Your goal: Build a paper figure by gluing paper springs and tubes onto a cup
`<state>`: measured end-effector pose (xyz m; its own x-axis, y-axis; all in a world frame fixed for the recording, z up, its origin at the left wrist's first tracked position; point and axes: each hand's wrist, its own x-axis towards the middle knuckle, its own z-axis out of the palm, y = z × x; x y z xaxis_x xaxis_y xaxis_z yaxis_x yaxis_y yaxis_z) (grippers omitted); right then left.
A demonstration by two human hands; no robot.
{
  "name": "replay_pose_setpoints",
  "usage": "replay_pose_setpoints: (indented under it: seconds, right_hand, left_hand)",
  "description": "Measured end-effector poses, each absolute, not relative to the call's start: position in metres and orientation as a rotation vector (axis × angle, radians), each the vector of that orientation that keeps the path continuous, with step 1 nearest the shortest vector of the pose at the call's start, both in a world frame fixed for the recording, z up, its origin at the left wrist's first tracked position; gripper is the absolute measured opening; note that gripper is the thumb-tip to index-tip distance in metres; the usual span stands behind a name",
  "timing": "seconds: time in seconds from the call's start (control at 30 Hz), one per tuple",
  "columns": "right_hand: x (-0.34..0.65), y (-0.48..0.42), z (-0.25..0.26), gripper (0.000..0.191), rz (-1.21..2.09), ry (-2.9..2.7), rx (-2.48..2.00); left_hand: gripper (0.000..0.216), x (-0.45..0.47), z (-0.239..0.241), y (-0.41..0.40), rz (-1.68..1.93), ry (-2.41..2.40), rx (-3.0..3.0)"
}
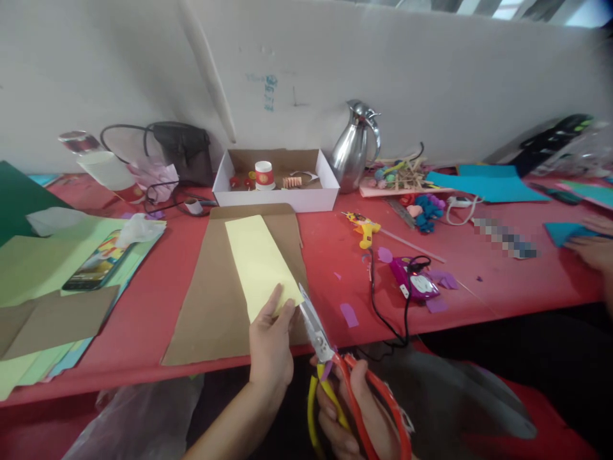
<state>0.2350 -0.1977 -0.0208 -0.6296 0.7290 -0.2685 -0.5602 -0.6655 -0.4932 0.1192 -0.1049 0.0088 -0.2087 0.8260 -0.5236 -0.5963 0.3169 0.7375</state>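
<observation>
My left hand point(272, 338) pinches the near end of a pale yellow paper sheet point(258, 255), thumb and fingers pressed on it. The sheet lies over a brown cardboard piece point(205, 306) at the table's front edge. In my right hand point(368, 409) is a pair of scissors point(320, 338) with red handles. Their blades point up and left, with the tips beside the paper's right corner. Yellow handles point(313, 409) also show at my right hand; what tool they belong to I cannot make out. A purple scrap point(326, 370) hangs near the scissors' pivot.
A white box point(275, 202) with a paper cup stands behind the cardboard, beside a steel jug point(349, 150). To the right are a yellow glue gun point(366, 231), a purple device point(414, 281) and corded cables. Paper sheets and a phone point(98, 262) lie left. Another person's hand point(594, 246) touches blue paper.
</observation>
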Motion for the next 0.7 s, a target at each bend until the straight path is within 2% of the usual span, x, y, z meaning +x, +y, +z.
replay_pose_setpoints:
  seconds: [0.23, 0.43, 0.5, 0.6, 0.7]
  right_hand:
    - [0.233, -0.183, -0.013, 0.075, 2.282, -0.472, -0.443]
    - [0.231, -0.174, -0.012, 0.077, 2.35, -0.522, -0.361]
    - [0.233, -0.174, -0.011, 0.073, 2.332, -0.487, -0.354]
    - [0.237, -0.175, -0.01, 0.063, 2.302, -0.388, -0.372]
    - [0.239, -0.177, -0.01, 0.055, 2.299, -0.352, -0.389]
  left_hand:
    - [0.072, 0.114, 0.007, -0.108, 1.291, 1.19, 0.32]
    - [0.07, 0.108, 0.011, -0.113, 1.29, 1.173, 0.288]
    - [0.066, 0.099, 0.011, -0.116, 1.346, 1.127, 0.259]
    - [0.046, 0.079, 0.01, -0.116, 1.421, 1.136, 0.215]
    - [0.031, 0.058, 0.012, -0.11, 1.361, 1.195, 0.242]
